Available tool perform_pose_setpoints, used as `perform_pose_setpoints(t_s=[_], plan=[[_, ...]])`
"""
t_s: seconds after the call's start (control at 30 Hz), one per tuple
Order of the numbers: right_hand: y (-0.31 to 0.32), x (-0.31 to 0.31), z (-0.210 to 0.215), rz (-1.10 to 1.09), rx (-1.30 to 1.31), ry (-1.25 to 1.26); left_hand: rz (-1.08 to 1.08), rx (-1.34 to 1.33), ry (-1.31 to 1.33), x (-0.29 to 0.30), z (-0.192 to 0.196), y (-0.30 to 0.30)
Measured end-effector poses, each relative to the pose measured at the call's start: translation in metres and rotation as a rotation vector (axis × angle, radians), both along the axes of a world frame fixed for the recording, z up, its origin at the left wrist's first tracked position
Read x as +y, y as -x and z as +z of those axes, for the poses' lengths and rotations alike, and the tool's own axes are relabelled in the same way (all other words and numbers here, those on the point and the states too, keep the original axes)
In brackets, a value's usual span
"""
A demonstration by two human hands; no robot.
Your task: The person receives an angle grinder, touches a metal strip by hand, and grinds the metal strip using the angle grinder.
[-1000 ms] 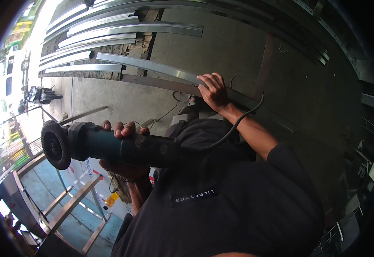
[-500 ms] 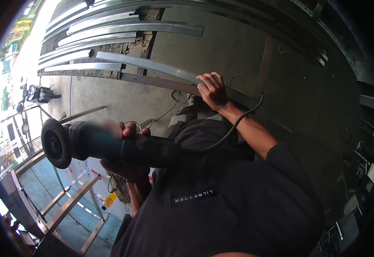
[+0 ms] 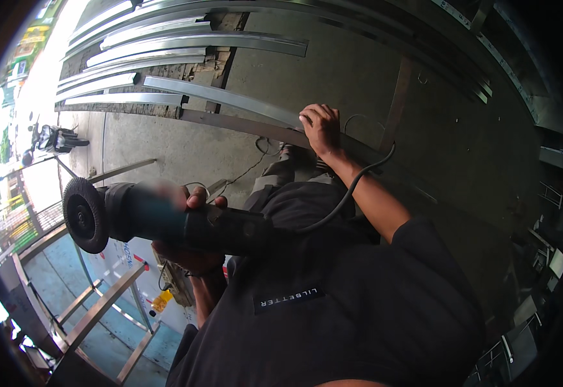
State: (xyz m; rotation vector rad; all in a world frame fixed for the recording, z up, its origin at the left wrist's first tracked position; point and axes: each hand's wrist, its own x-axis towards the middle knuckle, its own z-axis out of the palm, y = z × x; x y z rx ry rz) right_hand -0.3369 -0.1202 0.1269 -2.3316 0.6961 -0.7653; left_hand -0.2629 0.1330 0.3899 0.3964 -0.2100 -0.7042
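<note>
At the left, my left hand point(image 3: 191, 259) is wrapped around the body of an angle grinder point(image 3: 226, 229), its fingers showing over the top. A dark disc with a ribbed edge point(image 3: 85, 216) is fitted at the grinder's left end. The black power cord point(image 3: 346, 205) runs from the other end, up past my right forearm. Part of the grinder's body looks blurred. Farther off, my right hand point(image 3: 323, 129) has its fingers curled over the near right end of a silver metal bar point(image 3: 230, 102). This bar slants across a brown metal beam point(image 3: 230, 122).
Several silver metal profiles point(image 3: 255, 44) lie side by side at the upper left. Below the grinder stand a metal tube frame point(image 3: 107, 300) and a bottle with yellow contents point(image 3: 161, 301). A parked motorcycle point(image 3: 59, 139) is at the left. A thin cable point(image 3: 237, 178) trails over the floor.
My right hand has shifted slightly right at the bar's end, and its fingers look more curled. The grinder has stayed nearly still in my left hand.
</note>
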Motion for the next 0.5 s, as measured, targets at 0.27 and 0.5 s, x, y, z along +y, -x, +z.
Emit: perform_pose_setpoints(t_s=[0.27, 0.5], plan=[[-0.0034, -0.0035, 0.0034, -0.015, -0.014, -0.050, 0.001, -0.005, 0.011, -0.0011, 0.0003, -0.0006], [-0.0058, -0.0016, -0.0014, -0.033, 0.003, -0.050, 0.019, 0.005, 0.007, 0.0013, -0.0039, -0.0006]])
